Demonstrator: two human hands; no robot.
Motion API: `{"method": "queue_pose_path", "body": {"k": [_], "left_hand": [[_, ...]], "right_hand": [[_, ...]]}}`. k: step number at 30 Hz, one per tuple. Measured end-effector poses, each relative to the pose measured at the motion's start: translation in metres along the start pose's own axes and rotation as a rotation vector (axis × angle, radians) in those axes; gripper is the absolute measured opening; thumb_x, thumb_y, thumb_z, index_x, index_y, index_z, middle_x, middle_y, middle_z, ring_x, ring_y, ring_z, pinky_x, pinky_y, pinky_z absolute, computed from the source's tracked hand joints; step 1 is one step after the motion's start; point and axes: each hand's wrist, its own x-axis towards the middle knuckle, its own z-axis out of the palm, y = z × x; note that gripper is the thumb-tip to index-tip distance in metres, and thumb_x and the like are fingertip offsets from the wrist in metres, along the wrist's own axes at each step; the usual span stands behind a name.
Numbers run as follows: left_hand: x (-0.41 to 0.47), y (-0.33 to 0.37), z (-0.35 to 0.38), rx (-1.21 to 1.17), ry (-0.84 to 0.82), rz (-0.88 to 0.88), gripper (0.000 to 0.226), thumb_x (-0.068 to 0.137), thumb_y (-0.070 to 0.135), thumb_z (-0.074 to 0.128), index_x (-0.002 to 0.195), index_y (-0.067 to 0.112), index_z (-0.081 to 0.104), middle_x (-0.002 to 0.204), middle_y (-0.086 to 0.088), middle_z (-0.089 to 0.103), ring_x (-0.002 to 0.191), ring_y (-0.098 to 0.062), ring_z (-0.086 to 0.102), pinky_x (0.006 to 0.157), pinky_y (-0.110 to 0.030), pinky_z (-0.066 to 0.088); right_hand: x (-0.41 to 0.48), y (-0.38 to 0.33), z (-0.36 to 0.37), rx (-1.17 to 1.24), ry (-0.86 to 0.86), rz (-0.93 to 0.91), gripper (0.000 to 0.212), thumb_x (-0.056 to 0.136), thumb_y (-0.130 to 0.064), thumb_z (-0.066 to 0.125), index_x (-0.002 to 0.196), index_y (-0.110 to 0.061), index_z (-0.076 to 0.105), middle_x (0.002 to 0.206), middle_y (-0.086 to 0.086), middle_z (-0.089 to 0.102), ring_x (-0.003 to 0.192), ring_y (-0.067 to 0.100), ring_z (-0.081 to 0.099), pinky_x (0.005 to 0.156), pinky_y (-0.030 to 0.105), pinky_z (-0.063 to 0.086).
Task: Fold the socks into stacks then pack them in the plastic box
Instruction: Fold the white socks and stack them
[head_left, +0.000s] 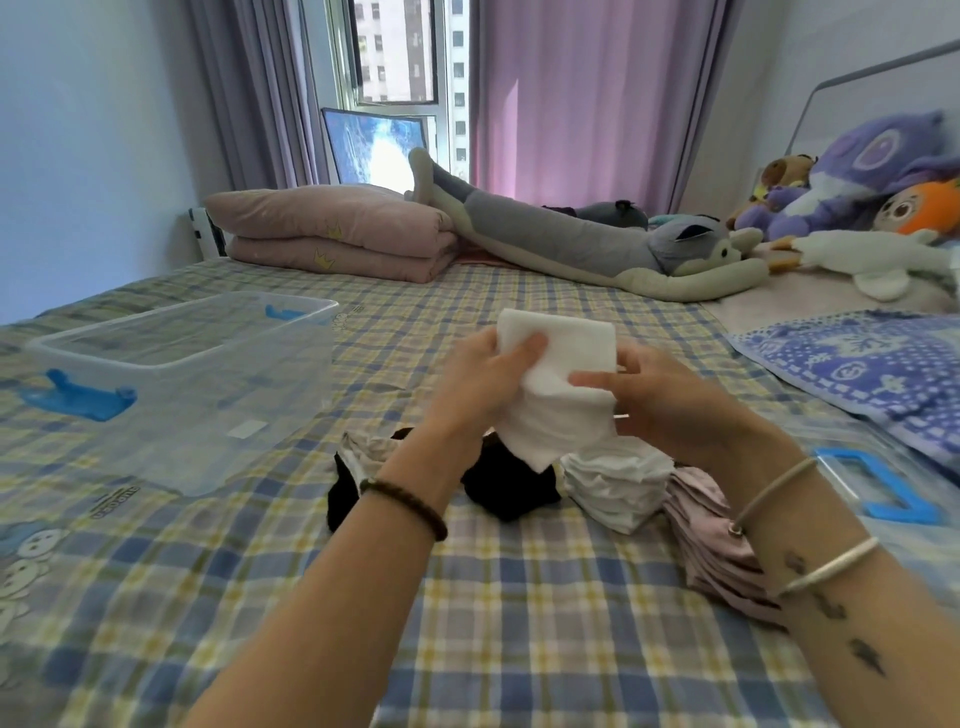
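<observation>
A white sock (558, 384) is held up in the air over the middle of the bed (519, 597), its long axis running roughly up and down: the squared upper end points away toward the window and the lower end hangs in a point toward the person. It is plain white, soft and doubled over, with no pattern visible. The left hand (483, 384) clamps its left edge, thumb pressed on the front face. The right hand (670, 400) clamps the right side, with a finger laid across the front of the fabric.

Directly beneath the held sock lie the other socks on the bed: a pile of black socks (498, 488), partly hidden by the left wrist, a folded stack of white socks (615, 486) just beside it, and a stack of pale pink socks (711, 535) touching that stack and running under the right forearm.

The clear plastic box (182, 384) with blue latches stands open on the bed to the left, well apart from the piles; a small white label on it is too blurred to read. Its lid (883, 488), with a blue handle, lies at the right. Dark lettering printed on the checked sheet near the box cannot be made out.
</observation>
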Motion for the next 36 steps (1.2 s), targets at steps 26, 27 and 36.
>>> {"method": "queue_pose_path", "body": {"k": [26,27,36], "left_hand": [[0.074,-0.049,0.071,0.995,-0.622,-0.164,0.021,0.093,0.021,0.037,0.109,0.016,0.051,0.086,0.002,0.049,0.091,-0.019,0.046,0.069,-0.024,0.041],[0.073,-0.047,0.068,0.942,-0.632,-0.208,0.029,0.092,0.02,0.04,0.12,0.017,0.049,0.096,-0.001,0.052,0.09,-0.02,0.049,0.069,-0.026,0.046],[0.068,-0.05,0.059,1.006,-0.662,-0.151,0.052,0.091,0.022,0.048,0.141,0.014,0.032,0.124,-0.009,0.055,0.091,-0.017,0.054,0.074,-0.023,0.042]], "right_hand": [[0.038,0.055,-0.082,-0.738,0.138,0.74,0.059,0.078,-0.067,0.049,0.102,-0.013,0.059,0.082,0.003,0.063,0.069,0.013,0.062,0.05,0.019,0.046],[0.039,0.055,-0.081,-0.719,0.108,0.746,0.065,0.078,-0.067,0.047,0.113,-0.014,0.057,0.09,0.005,0.064,0.074,0.014,0.062,0.055,0.021,0.048],[0.038,0.053,-0.066,-0.446,-0.055,0.751,0.039,0.085,-0.055,0.049,0.109,-0.024,0.049,0.101,-0.004,0.061,0.087,0.01,0.058,0.068,0.02,0.05]]}}
